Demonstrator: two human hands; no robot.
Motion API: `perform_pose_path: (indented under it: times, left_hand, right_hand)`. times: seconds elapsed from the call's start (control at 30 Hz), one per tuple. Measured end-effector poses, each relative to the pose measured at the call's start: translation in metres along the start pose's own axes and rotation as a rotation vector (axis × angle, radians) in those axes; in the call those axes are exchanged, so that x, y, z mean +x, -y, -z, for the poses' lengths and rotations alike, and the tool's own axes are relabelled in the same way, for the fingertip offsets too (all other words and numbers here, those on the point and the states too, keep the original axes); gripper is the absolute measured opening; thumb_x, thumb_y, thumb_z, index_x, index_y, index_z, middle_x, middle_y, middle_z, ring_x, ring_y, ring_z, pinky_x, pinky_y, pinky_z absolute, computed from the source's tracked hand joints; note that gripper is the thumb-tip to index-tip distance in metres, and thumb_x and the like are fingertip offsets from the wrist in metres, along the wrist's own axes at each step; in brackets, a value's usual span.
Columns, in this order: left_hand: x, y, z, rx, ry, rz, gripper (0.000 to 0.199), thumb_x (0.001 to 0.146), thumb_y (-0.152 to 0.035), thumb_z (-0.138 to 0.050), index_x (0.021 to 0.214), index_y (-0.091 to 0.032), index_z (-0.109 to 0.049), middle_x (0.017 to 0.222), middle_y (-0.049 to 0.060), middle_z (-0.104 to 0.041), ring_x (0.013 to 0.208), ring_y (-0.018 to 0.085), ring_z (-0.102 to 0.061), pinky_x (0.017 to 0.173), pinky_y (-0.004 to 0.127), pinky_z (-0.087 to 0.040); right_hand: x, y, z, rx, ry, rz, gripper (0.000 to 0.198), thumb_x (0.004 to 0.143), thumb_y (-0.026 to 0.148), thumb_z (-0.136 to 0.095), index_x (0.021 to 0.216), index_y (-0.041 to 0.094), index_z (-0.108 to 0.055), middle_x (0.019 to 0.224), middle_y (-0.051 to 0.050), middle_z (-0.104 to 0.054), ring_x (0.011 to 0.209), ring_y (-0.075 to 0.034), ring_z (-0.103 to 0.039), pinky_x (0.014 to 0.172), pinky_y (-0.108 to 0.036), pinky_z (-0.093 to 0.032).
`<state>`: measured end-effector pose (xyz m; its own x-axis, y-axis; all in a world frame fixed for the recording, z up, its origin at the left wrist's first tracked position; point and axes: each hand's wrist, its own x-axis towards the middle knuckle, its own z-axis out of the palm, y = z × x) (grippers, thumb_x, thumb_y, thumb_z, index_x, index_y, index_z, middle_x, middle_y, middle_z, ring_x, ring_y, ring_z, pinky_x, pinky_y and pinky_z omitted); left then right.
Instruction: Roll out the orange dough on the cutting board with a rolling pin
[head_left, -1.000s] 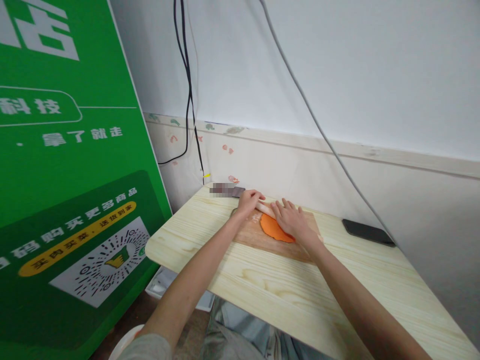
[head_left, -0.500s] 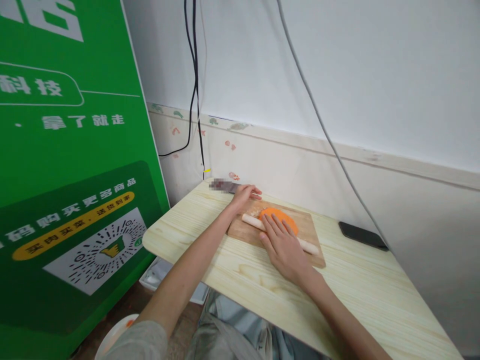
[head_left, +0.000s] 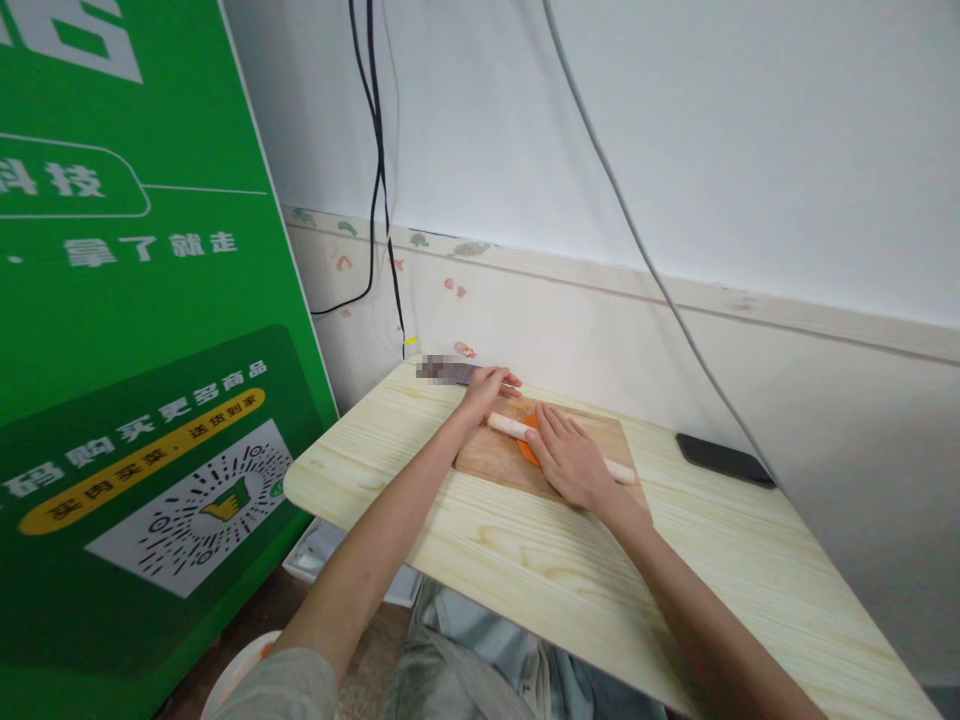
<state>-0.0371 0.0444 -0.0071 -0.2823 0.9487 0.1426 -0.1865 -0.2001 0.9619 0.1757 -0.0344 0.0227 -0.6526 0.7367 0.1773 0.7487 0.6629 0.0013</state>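
A wooden rolling pin point(head_left: 508, 427) lies slantwise across a flat piece of orange dough point(head_left: 529, 453) on a wooden cutting board point(head_left: 487, 460). My right hand point(head_left: 570, 460) rests flat on the pin's middle, fingers stretched out, covering much of the dough. Both ends of the pin stick out past the hand. At the board's far left corner is my left hand point(head_left: 487, 392), its fingers extended and slightly bent, touching or just above the board's edge. Beside it lies a dark flat object point(head_left: 461, 374), partly pixelated, its kind unclear.
A black phone point(head_left: 724, 460) lies on the right of the pale wooden table point(head_left: 360, 465). Behind stands a white wall with hanging cables point(head_left: 380, 170). A green printed panel point(head_left: 150, 300) rises at left. Below the table, a white container point(head_left: 238, 672) is partly visible.
My right hand has pushed the rolling pin away from me, toward the far side of the board, covering more of the dough. My left hand stays at the board's corner.
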Motion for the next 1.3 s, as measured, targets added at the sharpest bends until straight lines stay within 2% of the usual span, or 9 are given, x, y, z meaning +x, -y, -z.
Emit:
perform_pose_path:
  times: [0.13,0.23,0.43,0.6,0.73,0.87,0.97,1.13,1.3]
  left_hand:
    - [-0.001,0.0,0.0,0.036,0.007,-0.01,0.026,0.092,-0.036,-0.064,0.077,-0.016,-0.072,0.086,0.008,-0.082,0.067,0.016,-0.076,0.079,0.029,-0.059]
    - [-0.002,-0.001,0.0,0.059,0.01,-0.015,0.026,0.092,-0.034,-0.062,0.078,-0.016,-0.073,0.088,0.009,-0.083,0.066,0.015,-0.076,0.08,0.029,-0.059]
    - [-0.003,-0.003,-0.001,0.086,0.013,-0.009,0.024,0.093,-0.031,-0.062,0.077,-0.016,-0.073,0.086,0.008,-0.082,0.066,0.015,-0.075,0.076,0.028,-0.058]
    - [-0.005,-0.002,-0.001,0.08,0.022,-0.012,0.024,0.093,-0.033,-0.063,0.08,-0.016,-0.073,0.088,0.009,-0.083,0.067,0.016,-0.075,0.075,0.029,-0.059]
    - [-0.006,-0.002,-0.002,0.083,0.033,-0.013,0.025,0.093,-0.034,-0.063,0.08,-0.016,-0.073,0.088,0.008,-0.083,0.068,0.015,-0.074,0.072,0.026,-0.058]
    - [-0.007,-0.003,-0.003,0.089,0.024,0.0,0.023,0.093,-0.03,-0.062,0.078,-0.015,-0.073,0.086,0.008,-0.082,0.065,0.014,-0.073,0.069,0.026,-0.056]
    - [-0.007,-0.004,-0.003,0.124,0.021,-0.009,0.022,0.092,-0.025,-0.06,0.078,-0.016,-0.073,0.085,0.008,-0.082,0.065,0.014,-0.073,0.066,0.025,-0.054]
    - [-0.006,-0.006,-0.003,0.171,0.028,-0.021,0.023,0.092,-0.025,-0.061,0.075,-0.016,-0.073,0.084,0.007,-0.081,0.063,0.014,-0.073,0.07,0.026,-0.057]
    - [-0.007,-0.009,-0.003,0.166,0.026,-0.015,0.023,0.091,-0.022,-0.06,0.074,-0.016,-0.073,0.084,0.007,-0.081,0.062,0.014,-0.072,0.067,0.026,-0.056]
  right_hand:
    - [-0.042,0.027,-0.01,0.034,-0.093,0.039,0.081,0.116,0.06,-0.02,0.174,0.007,-0.038,0.176,-0.019,-0.043,0.167,-0.03,-0.034,0.136,-0.05,-0.028]
    - [-0.055,0.035,-0.013,0.055,-0.11,0.069,0.08,0.116,0.062,-0.025,0.176,0.011,-0.035,0.178,-0.016,-0.04,0.169,-0.03,-0.032,0.136,-0.053,-0.027]
    - [-0.019,0.02,-0.002,0.014,-0.037,-0.016,0.075,0.117,0.057,-0.021,0.169,0.009,-0.048,0.172,-0.019,-0.049,0.165,-0.031,-0.039,0.134,-0.051,-0.029]
    - [0.029,-0.004,0.003,-0.109,-0.029,-0.125,0.064,0.118,0.053,-0.025,0.161,0.019,-0.059,0.169,-0.016,-0.055,0.163,-0.033,-0.04,0.129,-0.052,-0.033]
    - [0.052,-0.018,0.004,-0.155,-0.01,-0.187,0.061,0.118,0.052,-0.027,0.145,0.02,-0.071,0.156,-0.016,-0.066,0.151,-0.032,-0.051,0.122,-0.049,-0.039]
    - [0.043,-0.008,0.004,-0.178,-0.09,-0.199,0.059,0.118,0.048,-0.027,0.135,0.016,-0.074,0.145,-0.018,-0.071,0.141,-0.033,-0.056,0.119,-0.047,-0.04]
    - [0.023,0.007,0.001,-0.147,-0.139,-0.138,0.059,0.117,0.044,-0.025,0.144,0.015,-0.07,0.151,-0.02,-0.068,0.143,-0.034,-0.055,0.122,-0.049,-0.037]
    - [-0.006,0.023,-0.006,-0.1,-0.164,-0.096,0.063,0.117,0.05,-0.025,0.155,0.016,-0.062,0.162,-0.017,-0.061,0.15,-0.034,-0.051,0.124,-0.048,-0.037]
    - [0.0,0.019,-0.003,-0.087,-0.141,-0.081,0.06,0.118,0.05,-0.025,0.149,0.02,-0.067,0.156,-0.014,-0.066,0.146,-0.031,-0.054,0.121,-0.044,-0.04]
